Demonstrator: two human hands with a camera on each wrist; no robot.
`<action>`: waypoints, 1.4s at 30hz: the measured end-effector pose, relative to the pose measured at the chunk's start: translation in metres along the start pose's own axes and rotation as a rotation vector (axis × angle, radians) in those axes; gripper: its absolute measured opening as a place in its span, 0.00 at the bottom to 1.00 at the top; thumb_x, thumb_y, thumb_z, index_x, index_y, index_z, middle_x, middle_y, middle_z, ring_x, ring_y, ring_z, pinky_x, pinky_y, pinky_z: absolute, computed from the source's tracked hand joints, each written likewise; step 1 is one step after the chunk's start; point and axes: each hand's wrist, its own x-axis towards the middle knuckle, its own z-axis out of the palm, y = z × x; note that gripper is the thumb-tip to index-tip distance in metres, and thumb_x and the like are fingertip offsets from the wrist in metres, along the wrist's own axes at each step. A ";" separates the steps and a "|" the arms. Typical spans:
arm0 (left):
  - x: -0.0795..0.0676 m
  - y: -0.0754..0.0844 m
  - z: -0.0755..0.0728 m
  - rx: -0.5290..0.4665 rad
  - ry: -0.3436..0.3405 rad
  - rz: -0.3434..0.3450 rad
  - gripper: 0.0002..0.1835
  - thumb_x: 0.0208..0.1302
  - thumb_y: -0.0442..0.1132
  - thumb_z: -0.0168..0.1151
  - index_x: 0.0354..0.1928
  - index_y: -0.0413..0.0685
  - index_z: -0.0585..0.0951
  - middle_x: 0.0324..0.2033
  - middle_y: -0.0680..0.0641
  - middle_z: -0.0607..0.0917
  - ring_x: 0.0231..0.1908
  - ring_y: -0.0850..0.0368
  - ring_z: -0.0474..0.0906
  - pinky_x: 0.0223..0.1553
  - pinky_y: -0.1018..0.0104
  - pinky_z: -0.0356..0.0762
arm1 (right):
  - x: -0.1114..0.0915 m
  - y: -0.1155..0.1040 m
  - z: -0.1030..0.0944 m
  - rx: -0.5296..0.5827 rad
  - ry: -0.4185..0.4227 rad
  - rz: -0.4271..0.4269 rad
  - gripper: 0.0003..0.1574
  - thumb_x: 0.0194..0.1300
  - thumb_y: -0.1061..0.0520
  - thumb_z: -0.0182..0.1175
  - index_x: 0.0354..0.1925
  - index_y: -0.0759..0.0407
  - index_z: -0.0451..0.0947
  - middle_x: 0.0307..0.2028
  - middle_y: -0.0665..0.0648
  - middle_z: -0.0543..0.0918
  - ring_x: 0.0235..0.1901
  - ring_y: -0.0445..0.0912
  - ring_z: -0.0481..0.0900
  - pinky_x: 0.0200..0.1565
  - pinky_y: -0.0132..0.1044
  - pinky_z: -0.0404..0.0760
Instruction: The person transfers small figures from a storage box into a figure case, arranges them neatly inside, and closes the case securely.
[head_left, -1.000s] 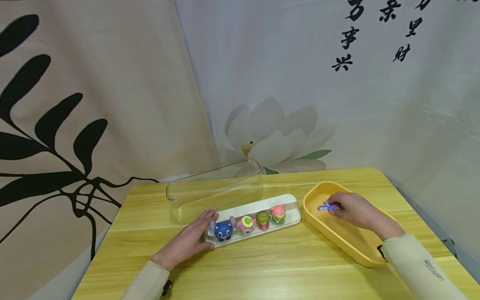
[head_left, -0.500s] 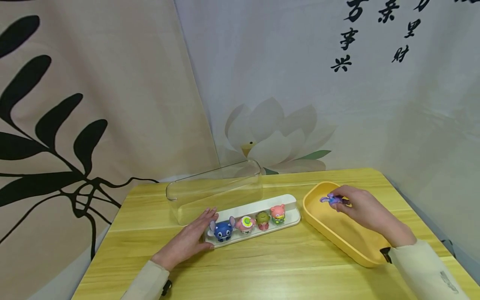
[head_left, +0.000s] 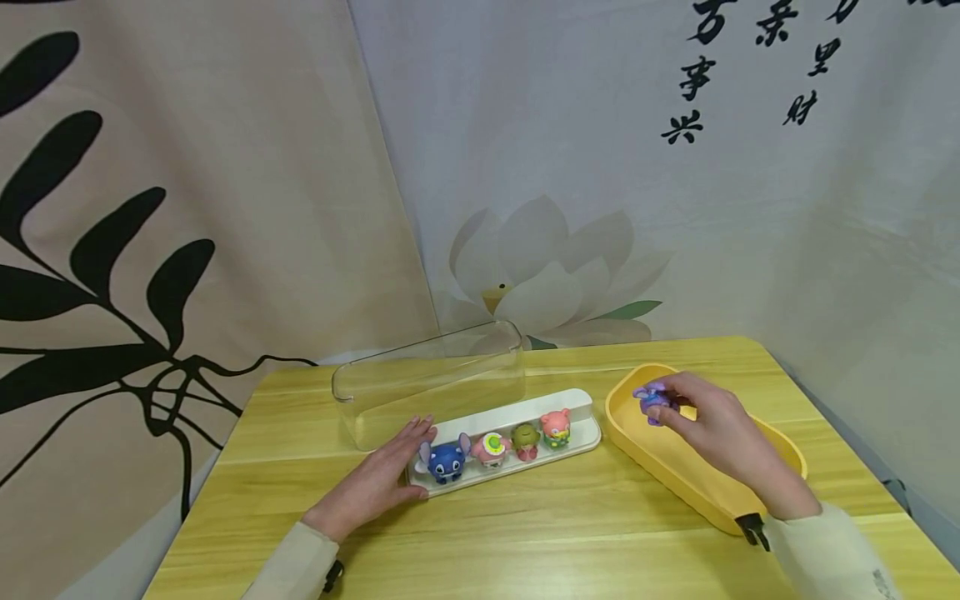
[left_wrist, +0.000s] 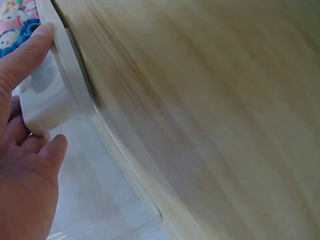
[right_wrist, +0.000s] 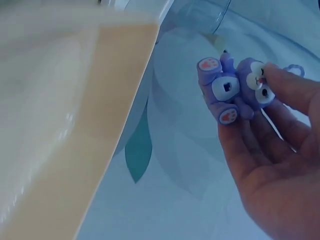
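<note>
Over the far end of a yellow tray [head_left: 660,477], my right hand [head_left: 723,429] pinches a small purple figurine [head_left: 654,402] between thumb and fingers. The right wrist view shows this long-eared toy figurine [right_wrist: 226,86] on its side, its paw-marked feet pointing left. My left hand [head_left: 378,479] holds the left end of a white tray-like base [head_left: 583,400], thumb at the near rim and fingers round the far side. A row stands in it: a blue big-eared figurine [head_left: 447,462], a pink one with a yellow-green top [head_left: 492,450], a green one [head_left: 527,442] and a pink bear-like one [head_left: 557,429].
A clear plastic cover [head_left: 435,383] stands behind the white base, close to my left fingers. Wood-grain table [head_left: 525,542] lies in front of both trays. A printed cloth [head_left: 600,167] hangs behind the table's far edge.
My right hand has lifted the purple figurine from low in the yellow tray and turned it so more of its body shows. The left hand and white base stay still.
</note>
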 end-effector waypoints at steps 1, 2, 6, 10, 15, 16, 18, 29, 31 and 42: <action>0.000 0.000 0.000 0.001 0.000 0.000 0.51 0.56 0.44 0.79 0.78 0.41 0.64 0.80 0.41 0.57 0.78 0.42 0.53 0.74 0.44 0.60 | 0.000 -0.002 0.002 0.018 -0.003 0.003 0.12 0.65 0.63 0.72 0.46 0.56 0.83 0.38 0.46 0.83 0.38 0.40 0.83 0.41 0.36 0.88; 0.000 0.000 0.000 0.002 0.000 0.000 0.51 0.56 0.44 0.79 0.78 0.41 0.64 0.80 0.41 0.57 0.78 0.42 0.53 0.74 0.44 0.60 | -0.001 -0.004 0.005 0.037 -0.006 0.007 0.12 0.65 0.63 0.71 0.47 0.57 0.83 0.39 0.46 0.84 0.39 0.42 0.84 0.43 0.37 0.88; 0.000 -0.001 0.001 0.004 -0.001 -0.002 0.51 0.56 0.44 0.79 0.78 0.41 0.63 0.80 0.42 0.57 0.79 0.42 0.52 0.74 0.44 0.59 | -0.002 -0.011 0.016 0.083 -0.001 0.028 0.14 0.65 0.66 0.71 0.48 0.59 0.82 0.40 0.48 0.85 0.43 0.46 0.86 0.47 0.44 0.89; 0.000 0.000 0.001 0.002 -0.004 -0.007 0.51 0.57 0.44 0.79 0.79 0.42 0.63 0.80 0.42 0.57 0.79 0.43 0.52 0.74 0.44 0.59 | -0.002 -0.016 0.031 0.124 0.026 0.057 0.14 0.65 0.67 0.70 0.49 0.62 0.81 0.41 0.52 0.85 0.43 0.50 0.87 0.47 0.46 0.89; 0.000 0.000 0.002 0.001 -0.007 -0.012 0.51 0.57 0.43 0.79 0.79 0.42 0.63 0.80 0.42 0.56 0.79 0.43 0.52 0.74 0.44 0.59 | -0.004 -0.020 0.049 0.207 0.030 0.099 0.14 0.66 0.67 0.70 0.49 0.63 0.80 0.42 0.54 0.85 0.47 0.53 0.87 0.49 0.47 0.89; 0.000 0.000 0.002 0.001 -0.007 -0.013 0.51 0.57 0.43 0.79 0.79 0.42 0.63 0.80 0.42 0.56 0.79 0.43 0.52 0.74 0.44 0.59 | -0.005 -0.020 0.051 0.218 0.028 0.104 0.14 0.66 0.67 0.69 0.49 0.63 0.79 0.43 0.54 0.85 0.48 0.53 0.86 0.50 0.47 0.89; 0.001 0.000 0.002 0.000 -0.006 -0.013 0.50 0.57 0.43 0.79 0.79 0.42 0.63 0.80 0.42 0.56 0.79 0.43 0.52 0.74 0.44 0.59 | -0.006 -0.021 0.057 0.228 0.023 0.108 0.15 0.66 0.68 0.69 0.49 0.64 0.79 0.43 0.55 0.85 0.49 0.54 0.86 0.50 0.47 0.89; 0.000 0.001 0.001 -0.007 0.004 -0.009 0.50 0.56 0.43 0.79 0.79 0.42 0.63 0.80 0.42 0.57 0.79 0.42 0.52 0.74 0.43 0.59 | -0.009 -0.024 0.080 0.297 -0.023 0.133 0.15 0.67 0.69 0.67 0.50 0.64 0.78 0.44 0.55 0.85 0.51 0.54 0.85 0.52 0.42 0.88; 0.000 0.001 0.001 -0.009 0.003 -0.011 0.50 0.56 0.43 0.79 0.79 0.42 0.63 0.80 0.42 0.56 0.79 0.43 0.52 0.74 0.43 0.59 | -0.009 -0.023 0.083 0.294 -0.026 0.125 0.15 0.67 0.69 0.67 0.50 0.64 0.78 0.44 0.55 0.85 0.51 0.55 0.86 0.51 0.41 0.88; 0.000 0.001 0.001 -0.006 0.003 -0.006 0.50 0.57 0.43 0.79 0.78 0.42 0.63 0.80 0.43 0.56 0.79 0.43 0.52 0.74 0.44 0.59 | -0.011 -0.015 0.093 0.274 -0.037 0.086 0.16 0.66 0.71 0.67 0.50 0.65 0.78 0.45 0.57 0.85 0.50 0.56 0.86 0.49 0.40 0.89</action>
